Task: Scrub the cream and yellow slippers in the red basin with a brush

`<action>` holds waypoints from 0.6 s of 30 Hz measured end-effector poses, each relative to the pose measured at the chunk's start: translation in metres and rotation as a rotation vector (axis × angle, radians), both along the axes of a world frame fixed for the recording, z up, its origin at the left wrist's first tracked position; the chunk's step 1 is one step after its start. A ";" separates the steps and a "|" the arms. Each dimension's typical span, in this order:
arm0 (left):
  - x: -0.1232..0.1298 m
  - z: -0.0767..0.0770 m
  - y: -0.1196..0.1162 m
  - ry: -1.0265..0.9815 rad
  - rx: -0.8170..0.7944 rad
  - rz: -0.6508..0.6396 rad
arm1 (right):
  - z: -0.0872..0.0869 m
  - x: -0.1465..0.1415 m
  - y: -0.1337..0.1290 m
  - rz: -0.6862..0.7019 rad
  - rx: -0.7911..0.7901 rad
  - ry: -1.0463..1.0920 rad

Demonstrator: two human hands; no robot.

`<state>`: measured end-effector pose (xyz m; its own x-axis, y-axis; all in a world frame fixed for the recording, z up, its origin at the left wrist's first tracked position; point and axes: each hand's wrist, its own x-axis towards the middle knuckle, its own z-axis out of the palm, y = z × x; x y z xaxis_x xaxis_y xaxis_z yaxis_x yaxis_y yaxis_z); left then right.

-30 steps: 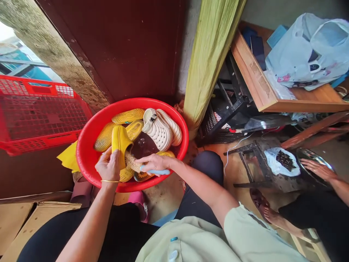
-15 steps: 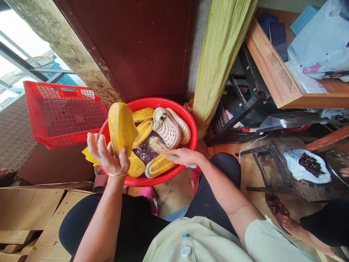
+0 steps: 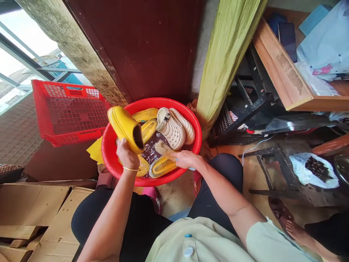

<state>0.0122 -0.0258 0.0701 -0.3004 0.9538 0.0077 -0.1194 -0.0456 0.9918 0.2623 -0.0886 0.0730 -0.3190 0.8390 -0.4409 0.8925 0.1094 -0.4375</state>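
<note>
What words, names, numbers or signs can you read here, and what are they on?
None that can be read.
White clog: small marking on the strap, too small to read.
Raised yellow shoe: no lettering visible.
Plastic bag: a pink print, no readable words.

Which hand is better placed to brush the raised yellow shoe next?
Probably the right hand: it holds the brush over the red basin, while the left hand is occupied holding up the yellow shoe.
</note>
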 end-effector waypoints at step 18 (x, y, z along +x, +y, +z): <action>0.007 -0.022 0.010 -0.855 -0.490 -0.059 | -0.002 -0.046 -0.017 0.009 0.423 0.122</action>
<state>0.0193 -0.0155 0.0485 0.0269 0.8072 -0.5897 -0.7935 0.3760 0.4785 0.2166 -0.1056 0.0711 -0.3556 0.9345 -0.0175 0.8352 0.3093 -0.4548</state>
